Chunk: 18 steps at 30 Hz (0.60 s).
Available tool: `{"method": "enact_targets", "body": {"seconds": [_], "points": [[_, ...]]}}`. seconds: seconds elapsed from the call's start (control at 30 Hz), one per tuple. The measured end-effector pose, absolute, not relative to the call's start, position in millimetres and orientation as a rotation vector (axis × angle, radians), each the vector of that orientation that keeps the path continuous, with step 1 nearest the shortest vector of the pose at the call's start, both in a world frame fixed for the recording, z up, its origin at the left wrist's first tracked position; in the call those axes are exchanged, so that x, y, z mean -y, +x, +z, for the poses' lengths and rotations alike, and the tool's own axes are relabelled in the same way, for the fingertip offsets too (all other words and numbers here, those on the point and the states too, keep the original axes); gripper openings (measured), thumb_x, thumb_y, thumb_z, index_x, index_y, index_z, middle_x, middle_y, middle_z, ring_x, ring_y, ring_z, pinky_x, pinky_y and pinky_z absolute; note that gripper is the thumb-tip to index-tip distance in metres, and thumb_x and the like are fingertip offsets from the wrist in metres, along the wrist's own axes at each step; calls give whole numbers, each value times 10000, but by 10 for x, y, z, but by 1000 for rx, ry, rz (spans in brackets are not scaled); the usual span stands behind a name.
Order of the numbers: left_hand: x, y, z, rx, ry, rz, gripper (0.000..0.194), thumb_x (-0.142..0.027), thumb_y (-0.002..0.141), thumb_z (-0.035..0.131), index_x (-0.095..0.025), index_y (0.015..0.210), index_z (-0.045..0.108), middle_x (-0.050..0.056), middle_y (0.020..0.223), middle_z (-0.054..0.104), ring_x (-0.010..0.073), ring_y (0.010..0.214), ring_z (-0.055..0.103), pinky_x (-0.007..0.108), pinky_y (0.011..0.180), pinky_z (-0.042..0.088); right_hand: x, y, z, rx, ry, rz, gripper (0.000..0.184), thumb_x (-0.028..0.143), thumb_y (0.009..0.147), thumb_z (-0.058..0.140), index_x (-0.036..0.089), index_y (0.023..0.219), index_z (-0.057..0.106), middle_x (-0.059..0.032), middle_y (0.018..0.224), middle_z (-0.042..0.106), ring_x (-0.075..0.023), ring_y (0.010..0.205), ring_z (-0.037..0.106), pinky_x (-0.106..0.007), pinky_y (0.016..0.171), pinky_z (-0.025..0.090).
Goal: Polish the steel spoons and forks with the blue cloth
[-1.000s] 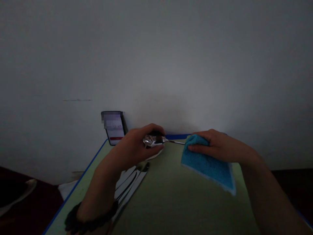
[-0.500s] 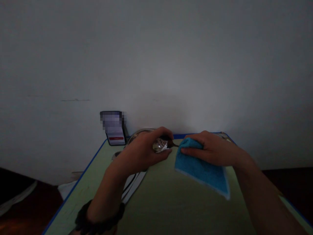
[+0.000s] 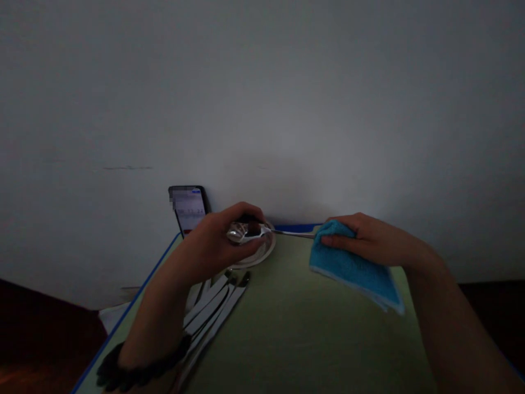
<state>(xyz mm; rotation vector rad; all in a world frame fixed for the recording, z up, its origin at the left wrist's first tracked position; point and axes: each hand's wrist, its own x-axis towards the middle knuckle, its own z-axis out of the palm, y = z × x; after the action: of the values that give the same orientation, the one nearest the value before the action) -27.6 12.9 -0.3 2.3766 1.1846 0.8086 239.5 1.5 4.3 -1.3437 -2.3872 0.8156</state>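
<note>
- We see the dish (image 3: 266, 255), round and shiny, on the green table (image 3: 311, 328); the left hand hides part of it.
- The spoon (image 3: 241, 234) lies level across the dish in our view, its head over the dish and its handle running out to the right; we cannot tell whether the two touch.
- Our left hand (image 3: 217, 238), in front of the dish, has its fingers curled around the spoon's head, thumb below and the others above, with a small gap between their tips.
- Our right hand (image 3: 369, 238), well to the right of the dish, pinches the blue cloth (image 3: 350, 262) between thumb and fingers, folded around the handle's end; the cloth's loose part hangs down.
- Nearer us than the dish, the cutlery (image 3: 217, 314) lies side by side, partly under our left forearm.
- Left of the dish, we see the phone (image 3: 192, 213) tilted back by the wall (image 3: 287, 109).
</note>
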Motion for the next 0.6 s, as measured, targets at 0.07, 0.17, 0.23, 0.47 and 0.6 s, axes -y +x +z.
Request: {"method": "enact_targets", "body": {"seconds": [0.07,0.17,0.23,0.47,0.6], "points": [[-133,-298,-5,-1205,2387,823,251,-334,755,596,-219,965,522,-18,836,623,124,731,596,212,662,471,-21,2432,37,2371,-1385,811,343,493,836,421,188,815,576,-2,735,613,-150,655,568,-271,585,421],[-127,-282,-2,-1193,2389,824,234,-313,756,599,-221,958,525,-27,829,617,115,726,588,203,659,465,-11,2423,45,2383,-1391,772,357,504,835,418,187,828,581,-9,750,622,-157,669,576,-274,588,420],[-115,-238,4,-1168,2378,813,225,-304,762,591,-218,959,525,-23,843,620,118,744,590,204,664,464,8,2369,56,2394,-1373,758,361,502,838,415,185,841,588,-11,755,628,-154,667,582,-268,585,418],[-52,51,9,-1037,2468,681,229,-239,773,572,-239,994,511,-23,917,629,134,816,599,228,713,463,46,2112,29,2512,-1178,606,300,437,861,422,191,911,586,-26,818,649,-155,717,586,-272,650,403],[-48,85,11,-1010,2482,639,254,-248,786,561,-251,1031,494,-23,931,629,144,833,598,240,722,466,30,2127,29,2534,-1164,669,305,430,875,399,188,924,579,-18,795,643,-142,685,580,-260,623,400]]}}
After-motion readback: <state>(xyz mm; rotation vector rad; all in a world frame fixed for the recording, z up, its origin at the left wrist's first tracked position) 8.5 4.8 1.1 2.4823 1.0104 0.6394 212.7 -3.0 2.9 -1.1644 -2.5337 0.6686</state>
